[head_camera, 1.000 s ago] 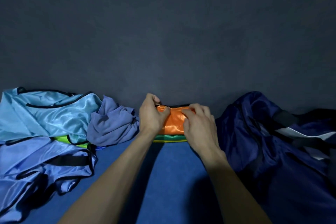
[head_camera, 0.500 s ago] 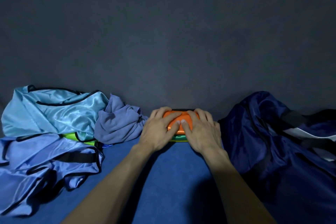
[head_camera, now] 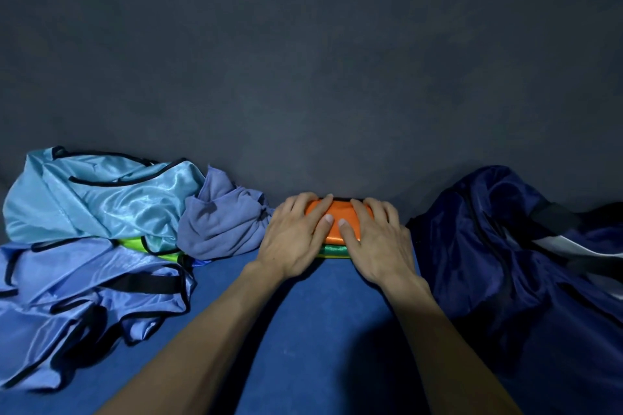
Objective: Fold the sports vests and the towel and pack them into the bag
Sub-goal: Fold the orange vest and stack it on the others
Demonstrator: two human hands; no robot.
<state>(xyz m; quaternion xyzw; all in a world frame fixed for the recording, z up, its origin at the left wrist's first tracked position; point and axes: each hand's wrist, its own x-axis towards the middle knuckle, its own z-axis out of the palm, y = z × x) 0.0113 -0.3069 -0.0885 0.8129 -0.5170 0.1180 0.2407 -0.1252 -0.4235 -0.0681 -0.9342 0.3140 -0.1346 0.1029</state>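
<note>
Centre of the blue surface [head_camera: 310,330], against the dark backdrop: left hand [head_camera: 293,239] and right hand [head_camera: 377,242] both lie flat on the folded orange vest [head_camera: 337,224], fingers straight and close together, pressing down, not gripping. Index tips nearly meet over the middle.

Orange vest tops a small stack; green [head_camera: 333,249] and yellow [head_camera: 332,256] edges show beneath it, so I judge at least two more folded vests are under there.

Left pile, not folded:
- light blue vest [head_camera: 101,199], crumpled
- periwinkle vest [head_camera: 84,286], black trim, sprawled in front of it
- lime vest [head_camera: 135,242], only a sliver visible between the two
- purple-grey towel [head_camera: 219,226], bunched just beside the left hand

Navy bag [head_camera: 505,246] sits right of the stack, close to the right hand, slumped. Can't tell whether it is open or what's inside.

Progress, as a judgement: roughly half the folding done; three vests plus towel left, packing apparently not started.

Text/brands: none readable. White panel on the bag shows no lettering.
</note>
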